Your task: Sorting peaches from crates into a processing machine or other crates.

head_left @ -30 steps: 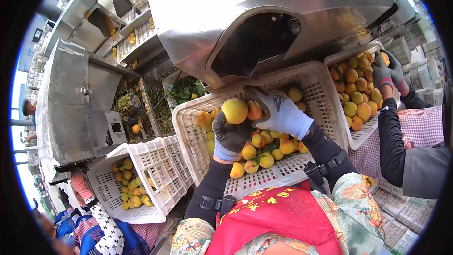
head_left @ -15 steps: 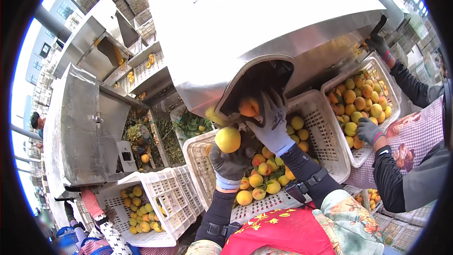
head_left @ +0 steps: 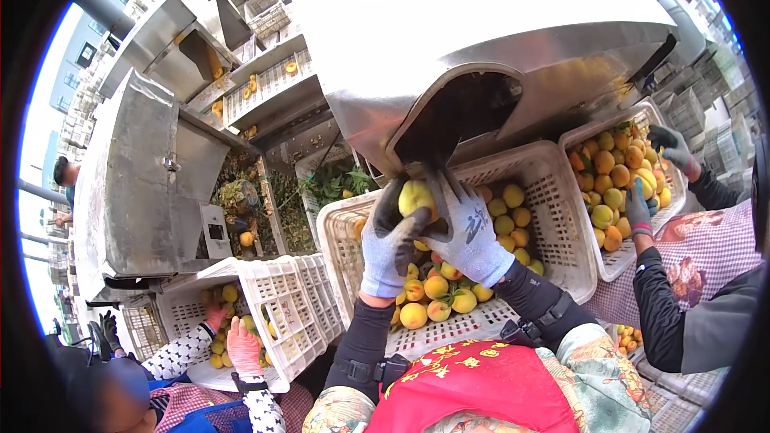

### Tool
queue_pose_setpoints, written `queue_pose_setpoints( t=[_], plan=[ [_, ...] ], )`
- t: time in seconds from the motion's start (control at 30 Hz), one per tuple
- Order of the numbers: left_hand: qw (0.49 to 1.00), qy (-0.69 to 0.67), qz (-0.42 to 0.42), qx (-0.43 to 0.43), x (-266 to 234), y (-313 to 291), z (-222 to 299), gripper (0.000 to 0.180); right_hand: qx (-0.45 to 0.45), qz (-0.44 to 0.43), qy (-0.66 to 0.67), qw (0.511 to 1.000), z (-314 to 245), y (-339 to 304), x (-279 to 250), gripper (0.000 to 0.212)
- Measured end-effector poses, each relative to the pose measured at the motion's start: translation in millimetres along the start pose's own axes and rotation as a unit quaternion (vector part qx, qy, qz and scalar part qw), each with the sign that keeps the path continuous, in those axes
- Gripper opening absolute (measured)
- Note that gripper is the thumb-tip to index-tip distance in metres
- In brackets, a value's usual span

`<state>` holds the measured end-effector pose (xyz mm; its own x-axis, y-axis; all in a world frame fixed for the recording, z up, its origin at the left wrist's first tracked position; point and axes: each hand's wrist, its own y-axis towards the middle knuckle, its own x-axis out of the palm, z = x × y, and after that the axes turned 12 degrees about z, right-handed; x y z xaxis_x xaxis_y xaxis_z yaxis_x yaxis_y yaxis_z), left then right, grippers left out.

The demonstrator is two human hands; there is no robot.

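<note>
The left gloved hand (head_left: 387,250) and right gloved hand (head_left: 469,234), fingers curled, grip one yellow peach (head_left: 415,196) between them above the slotted plastic crate (head_left: 568,228) beside the metal housing (head_left: 357,104)

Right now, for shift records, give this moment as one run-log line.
left hand: holding yellow fruit; right hand: close beside it, contact unclear; white crate: loose fruit below hands; metal machine: dark opening beyond
</note>
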<state>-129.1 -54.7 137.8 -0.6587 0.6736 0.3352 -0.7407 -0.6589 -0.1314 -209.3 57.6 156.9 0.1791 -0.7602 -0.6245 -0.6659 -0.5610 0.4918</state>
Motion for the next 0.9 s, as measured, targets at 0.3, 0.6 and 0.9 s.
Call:
queue_pose_setpoints(
  t=[0.3,0.6,0.9],
  plan=[
    [0.997,-0.067,-0.007,0.032,3,-15,-32,0.032,0.001,0.079,0.031,0.996,-3,0,-9,0.085],
    [0.994,0.103,0.010,0.021,-39,16,-93,0.040,-0.058,0.125,-0.100,0.985,45,29,14,0.071],
    [0.749,0.656,-0.068,0.065,-77,30,-177,0.072,-0.073,0.076,-0.079,0.991,50,51,7,0.072]
  ],
)
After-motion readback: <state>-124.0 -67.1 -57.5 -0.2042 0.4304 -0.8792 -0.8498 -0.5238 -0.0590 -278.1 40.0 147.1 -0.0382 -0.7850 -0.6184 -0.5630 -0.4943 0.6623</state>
